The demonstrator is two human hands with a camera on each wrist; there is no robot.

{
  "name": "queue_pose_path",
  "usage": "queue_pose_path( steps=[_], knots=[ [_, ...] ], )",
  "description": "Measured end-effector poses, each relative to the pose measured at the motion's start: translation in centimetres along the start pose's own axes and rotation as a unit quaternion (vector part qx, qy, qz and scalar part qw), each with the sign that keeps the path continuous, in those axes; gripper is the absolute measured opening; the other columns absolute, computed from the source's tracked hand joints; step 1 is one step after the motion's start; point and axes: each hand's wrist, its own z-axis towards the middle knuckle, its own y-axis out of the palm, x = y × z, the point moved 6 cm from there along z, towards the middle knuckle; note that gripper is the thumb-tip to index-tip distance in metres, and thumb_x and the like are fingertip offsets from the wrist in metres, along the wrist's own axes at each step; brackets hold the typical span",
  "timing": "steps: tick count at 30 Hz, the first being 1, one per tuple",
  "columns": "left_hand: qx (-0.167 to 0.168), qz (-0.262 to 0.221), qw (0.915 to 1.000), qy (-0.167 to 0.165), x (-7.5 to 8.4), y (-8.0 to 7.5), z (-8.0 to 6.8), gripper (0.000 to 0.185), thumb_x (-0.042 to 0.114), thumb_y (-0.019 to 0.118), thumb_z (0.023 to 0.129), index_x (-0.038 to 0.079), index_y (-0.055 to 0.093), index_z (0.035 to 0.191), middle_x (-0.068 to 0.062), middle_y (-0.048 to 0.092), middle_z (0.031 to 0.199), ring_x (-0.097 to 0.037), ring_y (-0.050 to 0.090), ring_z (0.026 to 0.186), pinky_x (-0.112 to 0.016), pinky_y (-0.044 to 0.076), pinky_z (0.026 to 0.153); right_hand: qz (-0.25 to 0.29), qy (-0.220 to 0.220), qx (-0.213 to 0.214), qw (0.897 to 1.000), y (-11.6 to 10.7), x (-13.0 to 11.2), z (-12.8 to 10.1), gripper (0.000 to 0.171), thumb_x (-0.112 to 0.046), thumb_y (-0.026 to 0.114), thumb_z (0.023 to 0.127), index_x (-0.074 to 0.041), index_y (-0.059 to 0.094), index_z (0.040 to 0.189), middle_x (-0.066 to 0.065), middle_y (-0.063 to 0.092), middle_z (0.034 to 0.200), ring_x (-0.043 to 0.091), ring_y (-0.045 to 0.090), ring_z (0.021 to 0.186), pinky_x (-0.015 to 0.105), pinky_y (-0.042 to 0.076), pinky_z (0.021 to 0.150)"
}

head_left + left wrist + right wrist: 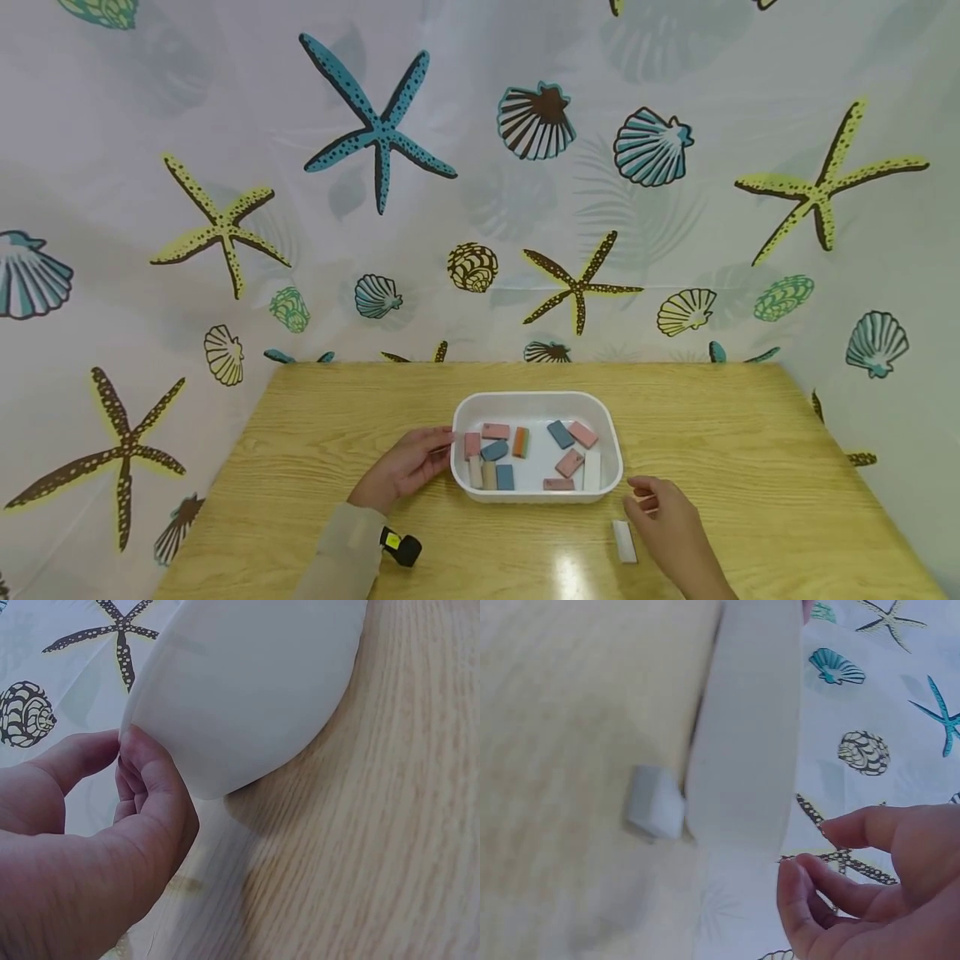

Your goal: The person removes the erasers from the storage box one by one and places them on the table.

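A white rectangular plastic tub (pixel 536 497) sits on the table with several erasers in it: pink ones (pixel 582 433), blue ones (pixel 559 433), white ones (pixel 592 471) and a striped orange-green one (pixel 521 442). My left hand (pixel 408 467) pinches the tub's left rim between thumb and fingers; the left wrist view shows this grip on the tub wall (pixel 240 690) closely. Just off the tub's front right corner, a white eraser (pixel 624 542) lies on the wood. Beside it is my right hand (pixel 670 521), fingers loosely bent, with nothing between thumb and fingertips.
A wooden table (pixel 360 383) bears everything. Behind and on both sides hangs a white curtain (pixel 480 200) printed with starfish and shells. A black strap with a small device (pixel 401 546) is on the left wrist.
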Motion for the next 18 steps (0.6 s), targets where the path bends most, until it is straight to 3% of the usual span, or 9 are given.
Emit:
queue_pose_path(
  steps=[3,7,18],
  knots=[
    [0.000,0.001,1.0000,-0.002,0.0,0.0,0.0,0.044,0.010,0.052,0.095,-0.011,0.039,0.132,-0.012,0.055,0.108,-0.012,0.055,0.091,-0.022,0.049,0.079,0.013,-0.032,0.035,0.999,-0.9,-1.3,0.4,0.027,-0.014,0.059,0.090,0.002,0.061,0.112,0.010,0.060,0.101,0.020,0.059,0.089,0.030,0.052,0.075],
    [-0.006,0.000,1.0000,0.000,0.2,-0.1,-0.1,0.046,0.010,0.051,0.096,-0.011,0.036,0.133,-0.013,0.054,0.110,-0.013,0.055,0.092,-0.022,0.049,0.080,0.019,-0.059,0.039,0.997,-1.0,-3.0,1.4,0.025,-0.014,0.060,0.090,0.000,0.062,0.110,0.009,0.060,0.100,0.019,0.059,0.089,0.029,0.052,0.075],
    [0.001,0.011,0.9998,0.016,0.0,0.1,0.1,0.041,0.009,0.052,0.095,-0.011,0.043,0.129,-0.012,0.055,0.107,-0.011,0.055,0.088,-0.021,0.049,0.076,-0.009,-0.056,-0.013,0.998,1.8,-4.6,6.0,0.025,-0.011,0.061,0.085,0.006,0.064,0.104,0.010,0.064,0.090,0.022,0.060,0.086,0.036,0.052,0.073]
  ],
)
